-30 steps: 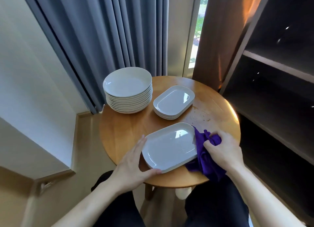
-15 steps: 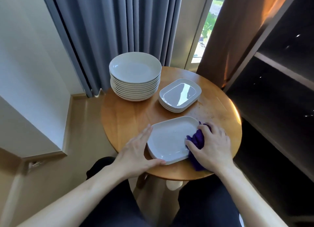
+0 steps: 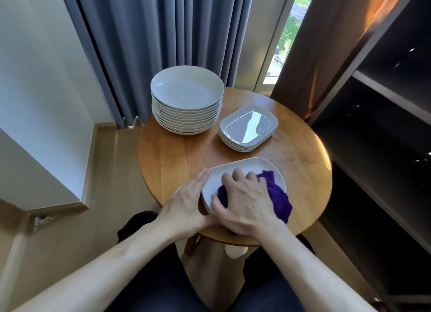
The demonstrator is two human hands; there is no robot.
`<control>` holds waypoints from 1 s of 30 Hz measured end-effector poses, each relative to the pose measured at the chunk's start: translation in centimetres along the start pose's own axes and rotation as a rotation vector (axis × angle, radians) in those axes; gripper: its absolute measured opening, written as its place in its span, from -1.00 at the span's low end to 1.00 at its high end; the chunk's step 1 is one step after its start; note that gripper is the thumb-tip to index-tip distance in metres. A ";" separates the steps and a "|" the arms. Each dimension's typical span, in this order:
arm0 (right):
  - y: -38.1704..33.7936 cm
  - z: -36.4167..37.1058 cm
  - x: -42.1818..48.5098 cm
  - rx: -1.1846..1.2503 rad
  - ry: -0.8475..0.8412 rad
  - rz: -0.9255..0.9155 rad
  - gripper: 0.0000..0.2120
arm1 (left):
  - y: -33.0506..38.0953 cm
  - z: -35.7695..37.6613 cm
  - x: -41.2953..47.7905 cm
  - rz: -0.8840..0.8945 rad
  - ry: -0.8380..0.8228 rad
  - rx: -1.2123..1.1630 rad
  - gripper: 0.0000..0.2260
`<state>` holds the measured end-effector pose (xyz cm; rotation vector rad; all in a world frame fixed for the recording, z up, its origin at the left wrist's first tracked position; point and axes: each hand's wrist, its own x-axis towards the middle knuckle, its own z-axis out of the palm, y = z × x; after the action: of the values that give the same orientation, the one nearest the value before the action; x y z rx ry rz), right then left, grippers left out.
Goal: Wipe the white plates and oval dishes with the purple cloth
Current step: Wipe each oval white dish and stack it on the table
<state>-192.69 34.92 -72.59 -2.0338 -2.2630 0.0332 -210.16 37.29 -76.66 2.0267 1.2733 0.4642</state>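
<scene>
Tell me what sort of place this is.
Probably a home or apartment room by a window: long grey curtains, a small round wooden table holding stacked white plates, and dark wooden shelving.

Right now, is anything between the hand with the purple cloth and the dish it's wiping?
Nothing visible. The right hand holds the purple cloth directly on the oval dish; the left hand only touches its left edge.
</scene>
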 end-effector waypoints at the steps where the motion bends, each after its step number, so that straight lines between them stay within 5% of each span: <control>1: -0.8 0.3 0.2 0.057 0.020 -0.016 -0.63 | 0.0 -0.1 0.0 0.018 -0.005 0.000 0.08; 7: -2.5 1.5 2.6 0.266 0.163 0.052 -0.62 | -0.5 0.0 0.1 0.051 0.053 -0.031 0.07; 14: -1.8 2.7 4.4 0.095 0.293 0.068 -0.57 | -0.9 -0.4 0.0 0.034 0.034 0.028 0.10; 22: 4.5 0.1 5.6 -0.118 0.060 0.278 -0.57 | -0.6 -0.7 -0.4 0.072 -0.025 0.279 0.05; 27: 8.0 -1.8 1.2 0.039 -0.193 0.183 -0.20 | -0.5 -0.6 -0.2 0.089 0.006 0.317 0.06; 30: 7.5 -1.5 -1.2 -0.002 -0.165 0.162 -0.17 | -0.5 -0.4 -0.1 0.084 0.004 0.325 0.06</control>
<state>-185.03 34.47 -71.78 -2.2887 -2.1802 0.2192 -210.84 37.47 -76.72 2.3560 1.3392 0.3147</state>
